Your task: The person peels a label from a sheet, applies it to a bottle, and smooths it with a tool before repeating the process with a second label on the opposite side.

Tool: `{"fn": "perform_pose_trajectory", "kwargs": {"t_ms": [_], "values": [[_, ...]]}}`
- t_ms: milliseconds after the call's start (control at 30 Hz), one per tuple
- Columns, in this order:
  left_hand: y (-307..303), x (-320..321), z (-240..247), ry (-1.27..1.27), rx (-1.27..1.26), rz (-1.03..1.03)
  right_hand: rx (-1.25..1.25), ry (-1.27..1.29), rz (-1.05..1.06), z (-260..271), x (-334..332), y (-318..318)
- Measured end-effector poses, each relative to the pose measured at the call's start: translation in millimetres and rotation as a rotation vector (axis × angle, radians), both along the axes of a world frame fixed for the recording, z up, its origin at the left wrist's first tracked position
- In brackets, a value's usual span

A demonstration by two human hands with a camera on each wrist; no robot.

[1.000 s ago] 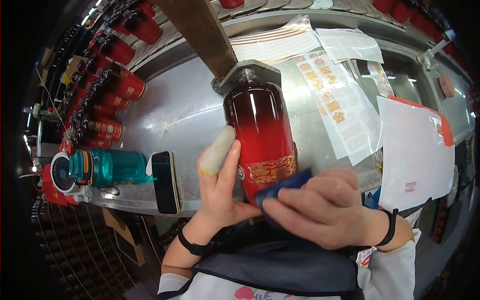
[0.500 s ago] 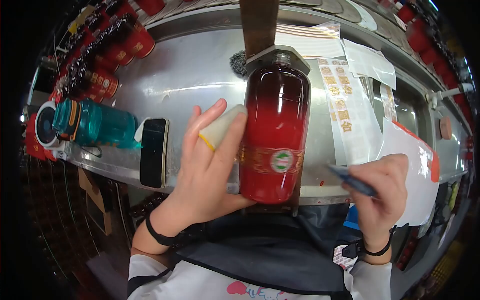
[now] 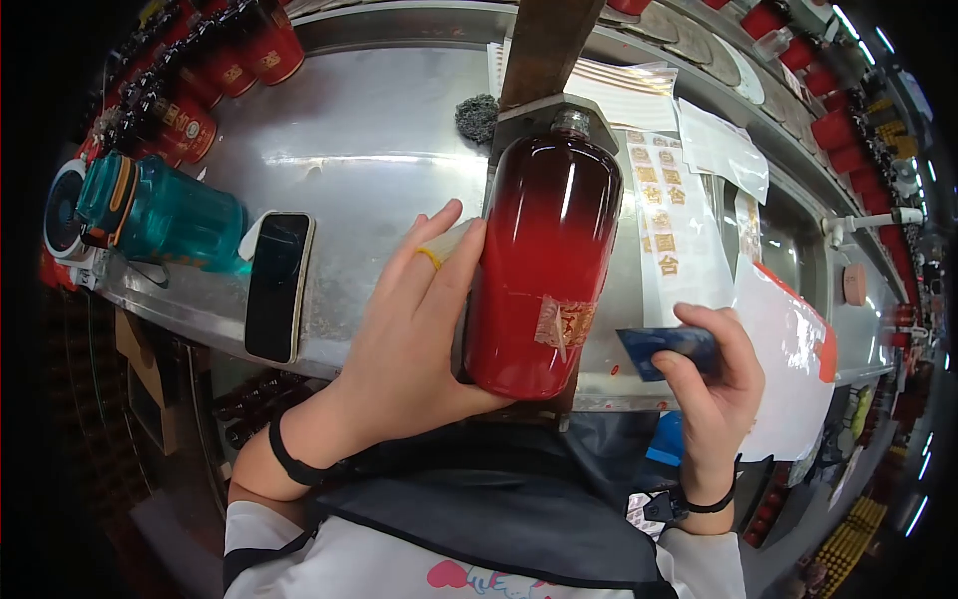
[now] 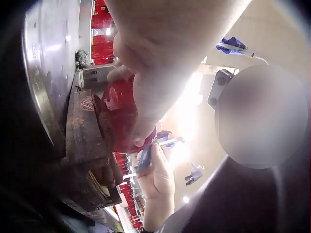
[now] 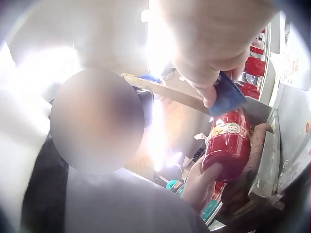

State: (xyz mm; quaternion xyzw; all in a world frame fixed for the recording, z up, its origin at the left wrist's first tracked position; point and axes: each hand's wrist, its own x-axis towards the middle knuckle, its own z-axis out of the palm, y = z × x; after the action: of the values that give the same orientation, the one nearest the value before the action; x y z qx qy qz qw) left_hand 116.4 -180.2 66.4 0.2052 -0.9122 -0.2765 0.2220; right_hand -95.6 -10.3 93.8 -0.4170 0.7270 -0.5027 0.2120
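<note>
A glossy bottle (image 3: 544,250), dark at the shoulder and red below, lies on a stand with its neck away from me. My left hand (image 3: 414,324) holds it from the left, thumb at the base and fingers along the side. A pale finger cover (image 3: 451,243) with a yellow band sits on one finger. The end of a gold patterned label (image 3: 567,324) shows on the bottle's lower right; its green and white emblem (image 5: 234,128) appears in the right wrist view. Right of the bottle, my right hand (image 3: 723,384) pinches a flat dark blue card (image 3: 671,351), apart from the bottle in the head view.
A wooden post (image 3: 544,55) rises behind the bottle neck. Gold-printed label sheets (image 3: 664,210) and a white sheet (image 3: 783,359) lie rightward. A phone (image 3: 279,288), teal water bottle (image 3: 175,212) and rows of red bottles (image 3: 269,50) stand left. A grey scouring pad (image 3: 477,119) lies behind.
My right hand has moved from over the label to the right of the bottle, keeping the blue card. The bottle has turned rightward under my left hand, carrying the emblem out of the head view.
</note>
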Motion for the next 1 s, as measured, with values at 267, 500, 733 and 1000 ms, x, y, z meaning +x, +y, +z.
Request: {"fn": "perform_pose_trajectory", "kwargs": {"t_ms": [267,500,733,1000], "values": [[0.4,2.0,-11.1,0.116,0.108,-0.014,0.002,-0.346,0.1,-7.5,11.8,-18.3],[-1.4,-1.5,-2.6,0.325,0.028,-0.068,-0.001,-0.224,0.179,2.8,20.3,-29.5],[1.3,-7.9,12.4,0.273,0.119,0.0,-0.03,0.064,0.187,6.3,25.0,-35.0],[0.0,-4.6,4.3,0.277,0.199,0.055,-0.037,-0.014,0.171,8.1,25.6,-35.7]]}}
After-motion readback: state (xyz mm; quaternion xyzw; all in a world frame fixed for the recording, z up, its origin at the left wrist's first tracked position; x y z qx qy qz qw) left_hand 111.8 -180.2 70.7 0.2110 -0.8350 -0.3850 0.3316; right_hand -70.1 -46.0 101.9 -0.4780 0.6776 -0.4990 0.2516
